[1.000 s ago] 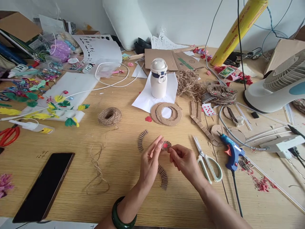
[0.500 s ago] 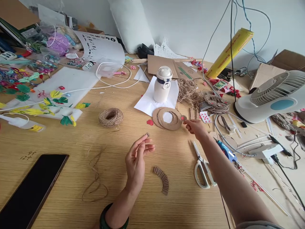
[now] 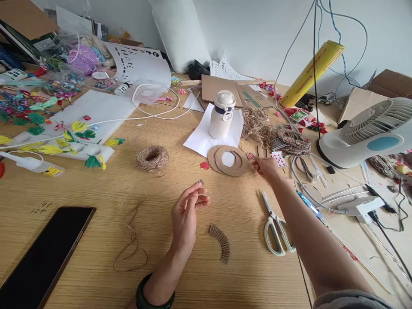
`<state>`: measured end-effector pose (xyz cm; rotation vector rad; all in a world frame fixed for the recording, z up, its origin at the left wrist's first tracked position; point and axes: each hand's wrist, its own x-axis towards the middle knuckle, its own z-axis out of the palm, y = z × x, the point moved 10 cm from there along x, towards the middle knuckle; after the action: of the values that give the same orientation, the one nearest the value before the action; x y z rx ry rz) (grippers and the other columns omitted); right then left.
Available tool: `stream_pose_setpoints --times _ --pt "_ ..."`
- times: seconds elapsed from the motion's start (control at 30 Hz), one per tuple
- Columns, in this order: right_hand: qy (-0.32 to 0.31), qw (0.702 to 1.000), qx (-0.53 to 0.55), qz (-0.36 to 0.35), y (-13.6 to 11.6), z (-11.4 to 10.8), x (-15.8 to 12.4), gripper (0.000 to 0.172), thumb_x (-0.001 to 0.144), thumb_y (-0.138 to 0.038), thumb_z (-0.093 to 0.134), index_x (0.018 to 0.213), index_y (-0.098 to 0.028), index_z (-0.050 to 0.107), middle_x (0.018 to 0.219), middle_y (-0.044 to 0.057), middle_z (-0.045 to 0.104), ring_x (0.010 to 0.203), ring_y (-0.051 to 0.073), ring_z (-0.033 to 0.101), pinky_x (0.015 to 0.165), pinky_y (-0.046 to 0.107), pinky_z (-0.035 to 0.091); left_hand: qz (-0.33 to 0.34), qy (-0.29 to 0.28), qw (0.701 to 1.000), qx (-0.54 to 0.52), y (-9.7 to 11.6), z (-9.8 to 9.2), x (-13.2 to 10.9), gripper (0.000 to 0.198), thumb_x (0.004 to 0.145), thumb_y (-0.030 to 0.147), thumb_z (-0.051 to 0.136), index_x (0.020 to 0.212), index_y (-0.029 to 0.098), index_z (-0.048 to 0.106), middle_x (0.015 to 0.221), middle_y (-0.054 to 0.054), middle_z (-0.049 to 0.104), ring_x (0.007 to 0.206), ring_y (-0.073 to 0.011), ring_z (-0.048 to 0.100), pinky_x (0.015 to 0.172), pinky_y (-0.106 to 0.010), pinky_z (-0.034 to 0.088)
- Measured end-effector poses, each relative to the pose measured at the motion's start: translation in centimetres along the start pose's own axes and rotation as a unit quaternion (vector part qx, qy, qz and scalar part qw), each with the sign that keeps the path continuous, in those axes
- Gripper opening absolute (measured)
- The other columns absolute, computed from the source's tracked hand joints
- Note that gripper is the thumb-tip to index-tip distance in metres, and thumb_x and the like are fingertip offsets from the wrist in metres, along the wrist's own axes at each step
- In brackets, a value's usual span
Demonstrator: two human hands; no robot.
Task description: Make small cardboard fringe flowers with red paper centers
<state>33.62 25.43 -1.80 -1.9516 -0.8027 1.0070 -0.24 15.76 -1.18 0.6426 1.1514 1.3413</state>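
Right hand (image 3: 265,166) pinches a finished-looking rosette (image 3: 250,156) beside the cardboard rings (image 3: 241,166), mid-bench. Left hand (image 3: 186,211) pinches a cardboard scrap (image 3: 200,182). One pleated strip (image 3: 221,243) lies unrolled near the front edge.

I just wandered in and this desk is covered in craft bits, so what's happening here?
A person is handling small cardboard pieces at a cluttered wooden table. The right hand is stretched forward, pinching a small red-centred rosette beside the cardboard rings. The left hand is raised over the table, pinching a tiny cardboard scrap at its fingertips. A curved corrugated strip lies just right of that hand, with scissors further right.
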Motion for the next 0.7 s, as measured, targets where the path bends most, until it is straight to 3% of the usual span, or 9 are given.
stream_pose_setpoints --times 0.1,0.17,0.23,0.3,0.37,0.43,0.5,0.63,0.7 --pt "-0.033 0.998 -0.048 0.021 0.4 -0.3 -2.0 0.025 0.095 -0.033 0.062 0.100 -0.009 0.067 0.088 0.007 0.069 0.067 0.014 0.064 0.059 0.027 0.054 0.008 0.008 1.000 -0.004 0.2 -0.2 0.1 0.028 0.085 0.034 0.066 0.105 0.015 0.074 0.093 -0.007 0.072 0.074 -0.0148 0.069 0.072 -0.031 0.061" --pt "-0.074 0.995 -0.065 0.010 0.3 -0.2 -4.3 0.031 0.094 -0.033 0.061 0.074 -0.010 0.065 0.052 -0.001 0.055 0.038 0.005 0.041 0.037 0.019 0.032 0.010 0.009 1.000 -0.007 0.4 -0.2 0.1 0.029 0.085 0.034 0.066 0.105 0.015 0.074 0.093 -0.007 0.072 0.074 -0.0147 0.069 0.073 -0.032 0.061" --pt "-0.124 0.989 -0.076 -0.009 0.2 0.1 -7.1 0.032 0.091 -0.034 0.061 0.066 -0.014 0.063 0.042 -0.006 0.046 0.033 0.004 0.028 0.035 0.019 0.020 0.014 0.012 1.000 -0.012 0.5 -0.3 0.1 0.029 0.084 0.033 0.066 0.106 0.015 0.073 0.093 -0.007 0.072 0.074 -0.0147 0.069 0.073 -0.032 0.061" --pt "-0.163 0.982 -0.090 -0.027 0.4 0.3 -10.1 0.029 0.087 -0.036 0.063 0.067 -0.015 0.065 0.041 -0.006 0.046 0.034 0.004 0.030 0.036 0.019 0.021 0.020 0.021 0.999 -0.017 0.8 -0.5 0.1 0.029 0.084 0.033 0.066 0.106 0.015 0.073 0.094 -0.007 0.072 0.074 -0.0144 0.068 0.073 -0.032 0.060" --pt "-0.186 0.974 -0.116 -0.060 0.7 0.7 -13.0 0.014 0.081 -0.029 0.067 0.081 -0.017 0.071 0.051 -0.003 0.056 0.041 0.008 0.043 0.040 0.020 0.030 0.030 0.036 0.999 -0.022 1.2 -0.9 0.2 0.027 0.084 0.032 0.066 0.105 0.015 0.072 0.095 -0.006 0.071 0.075 -0.0139 0.068 0.073 -0.031 0.060" --pt "-0.157 0.943 -0.218 -0.195 -0.4 1.1 -15.9 0.026 0.080 -0.019 0.064 0.105 -0.021 0.073 0.082 0.003 0.069 0.059 0.012 0.059 0.052 0.024 0.045 0.052 0.058 0.997 -0.029 1.9 -1.4 0.2 0.026 0.083 0.029 0.066 0.104 0.015 0.072 0.095 -0.006 0.071 0.075 -0.0134 0.067 0.073 -0.031 0.059" --pt "-0.123 0.905 -0.297 -0.280 -0.5 1.9 -18.5 0.030 0.084 -0.015 0.058 0.111 -0.022 0.071 0.098 0.005 0.070 0.070 0.015 0.063 0.062 0.028 0.050 0.070 0.067 0.995 -0.031 2.7 -1.7 0.1 0.029 0.082 0.027 0.067 0.108 0.016 0.071 0.100 -0.007 0.070 0.081 -0.0141 0.067 0.077 -0.031 0.059" --pt "-0.143 0.880 -0.337 -0.303 1.7 5.4 -22.6 0.010 0.091 -0.022 0.061 0.096 -0.019 0.069 0.086 0.005 0.069 0.070 0.017 0.064 0.061 0.029 0.051 0.083 0.055 0.995 -0.001 4.0 -1.7 -0.7 0.030 0.081 0.024 0.067 0.110 0.018 0.071 0.109 -0.008 0.070 0.091 -0.0166 0.067 0.083 -0.033 0.058" --pt "-0.133 0.859 -0.353 -0.346 1.7 7.3 -24.6 0.015 0.087 -0.028 0.069 0.098 -0.017 0.067 0.090 0.007 0.069 0.078 0.021 0.065 0.064 0.032 0.052 0.093 0.032 0.995 0.032 4.5 -1.6 -1.4 0.028 0.082 0.024 0.066 0.109 0.019 0.072 0.112 -0.008 0.070 0.093 -0.0178 0.067 0.085 -0.035 0.058"
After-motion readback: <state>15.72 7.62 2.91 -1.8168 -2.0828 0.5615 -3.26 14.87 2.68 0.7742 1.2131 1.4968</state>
